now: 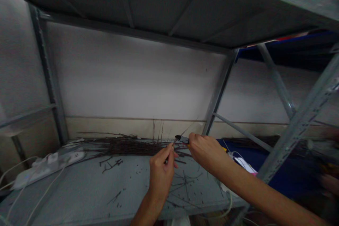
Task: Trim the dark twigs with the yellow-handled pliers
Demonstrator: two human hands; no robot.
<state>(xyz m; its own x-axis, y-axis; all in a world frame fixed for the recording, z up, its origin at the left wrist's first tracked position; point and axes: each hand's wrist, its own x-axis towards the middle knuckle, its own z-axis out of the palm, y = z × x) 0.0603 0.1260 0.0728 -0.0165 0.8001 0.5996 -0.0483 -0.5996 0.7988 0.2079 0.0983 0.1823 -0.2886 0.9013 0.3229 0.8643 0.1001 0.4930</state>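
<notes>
1. Fingers (166,152) of my left hand (160,173) pinch together on a thin twig (172,143); my right hand (204,152) curls closed around diagonal cutters (182,139), their black tips just beside that twig.
2. Step in hand, as I judge it: lining the cutters up on the twig. The next move calls for a squeeze of the handles.
3. No container shows. A grey steel shelf (71,194) bears a twig bundle (127,146) at 9 o'clock from my hands, with loose snippets (185,183) at 6 and a power strip (47,171) at 8.
</notes>
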